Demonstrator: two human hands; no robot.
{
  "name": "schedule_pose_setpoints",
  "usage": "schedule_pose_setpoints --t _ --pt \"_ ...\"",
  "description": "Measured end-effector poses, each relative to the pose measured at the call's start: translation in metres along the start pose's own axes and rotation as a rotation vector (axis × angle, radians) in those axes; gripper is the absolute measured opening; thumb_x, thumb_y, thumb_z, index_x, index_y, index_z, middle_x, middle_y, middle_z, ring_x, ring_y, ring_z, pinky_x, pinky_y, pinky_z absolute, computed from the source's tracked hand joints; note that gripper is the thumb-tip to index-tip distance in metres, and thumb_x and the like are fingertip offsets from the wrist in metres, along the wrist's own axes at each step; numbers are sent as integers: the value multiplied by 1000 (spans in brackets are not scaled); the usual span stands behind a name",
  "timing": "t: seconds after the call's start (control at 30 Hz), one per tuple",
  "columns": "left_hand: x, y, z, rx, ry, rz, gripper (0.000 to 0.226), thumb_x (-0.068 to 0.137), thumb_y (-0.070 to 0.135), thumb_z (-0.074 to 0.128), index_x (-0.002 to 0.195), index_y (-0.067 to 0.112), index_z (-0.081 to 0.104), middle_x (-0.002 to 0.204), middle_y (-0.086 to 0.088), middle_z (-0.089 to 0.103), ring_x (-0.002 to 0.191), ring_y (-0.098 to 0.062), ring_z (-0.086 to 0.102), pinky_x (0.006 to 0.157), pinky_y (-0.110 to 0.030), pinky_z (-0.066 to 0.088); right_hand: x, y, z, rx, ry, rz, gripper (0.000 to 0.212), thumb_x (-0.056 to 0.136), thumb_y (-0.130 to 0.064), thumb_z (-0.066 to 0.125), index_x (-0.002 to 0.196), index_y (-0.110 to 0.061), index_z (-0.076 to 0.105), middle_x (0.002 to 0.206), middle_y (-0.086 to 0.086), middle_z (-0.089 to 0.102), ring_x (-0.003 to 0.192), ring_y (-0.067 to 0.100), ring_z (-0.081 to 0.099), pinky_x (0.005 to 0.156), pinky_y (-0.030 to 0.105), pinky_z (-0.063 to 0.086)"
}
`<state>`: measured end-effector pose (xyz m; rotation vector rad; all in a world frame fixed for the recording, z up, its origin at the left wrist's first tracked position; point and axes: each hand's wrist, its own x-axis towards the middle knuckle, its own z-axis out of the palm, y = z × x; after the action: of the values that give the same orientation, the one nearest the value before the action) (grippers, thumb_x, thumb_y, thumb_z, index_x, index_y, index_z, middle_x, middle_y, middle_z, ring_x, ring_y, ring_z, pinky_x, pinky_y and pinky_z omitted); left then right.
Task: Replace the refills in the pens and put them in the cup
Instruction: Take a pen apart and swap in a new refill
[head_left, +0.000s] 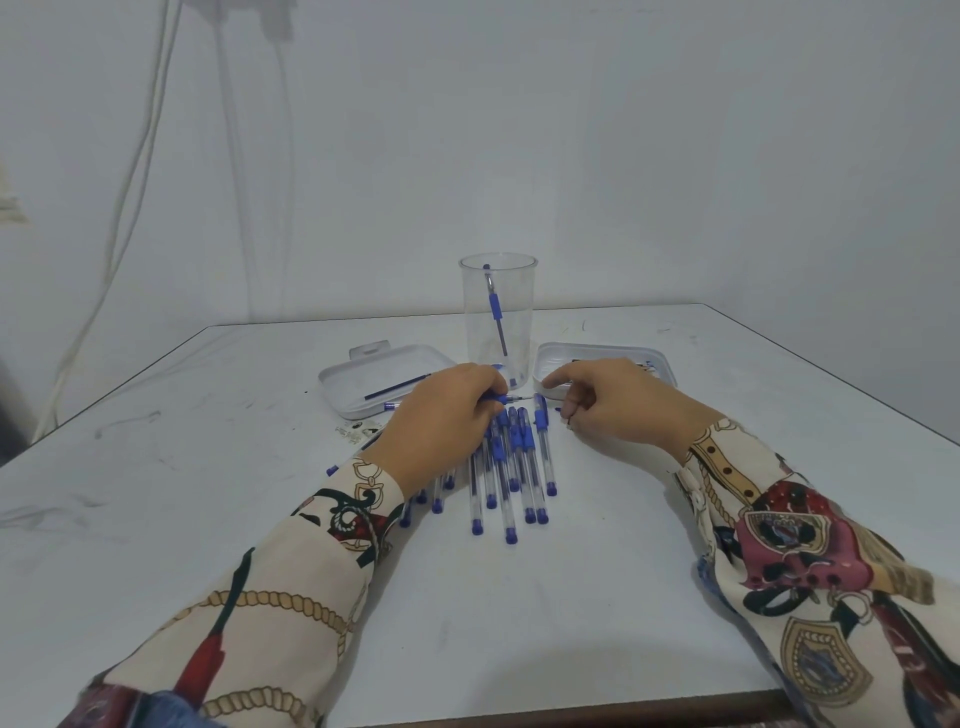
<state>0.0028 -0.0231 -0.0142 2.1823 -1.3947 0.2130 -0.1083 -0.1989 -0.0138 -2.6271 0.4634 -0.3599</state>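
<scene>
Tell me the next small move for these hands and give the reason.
Probably bring the right hand across to pinch the thin metal tip of the blue pen that the left hand holds by its blue rubber grip, to start freeing the refill. The tip points toward the right hand's index finger, which is close but not touching. Only one pen stands in the clear plastic cup.
</scene>
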Motion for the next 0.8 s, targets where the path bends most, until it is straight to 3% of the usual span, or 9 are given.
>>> schedule_pose_setpoints --t 0.33,0.53,0.8 --pt "1 0 1 7 -9 5 17 94 19 49 109 18 58 106 2 60 94 -12 54 85 -25 45 1 2 -1 -1 10 6 43 82 0 62 117 -24 64 83 -13 69 81 -1 62 83 20 51" --pt "1 -1 0 1 -7 8 17 94 19 50 108 19 58 106 2 61 94 -12 55 87 -28 47 2 1 -4 47 41 16 44 80 3 60 116 -22 65 82 -13 68 76 -4 60 67 7 43" --pt "0 -1 0 -1 -4 12 16 94 18 50 108 19 58 106 2 60 94 -12 55 86 -27 46 1 0 -4 34 68 -7 39 83 1 59 116 -19 66 89 -10 67 81 1 60 67 10 45"
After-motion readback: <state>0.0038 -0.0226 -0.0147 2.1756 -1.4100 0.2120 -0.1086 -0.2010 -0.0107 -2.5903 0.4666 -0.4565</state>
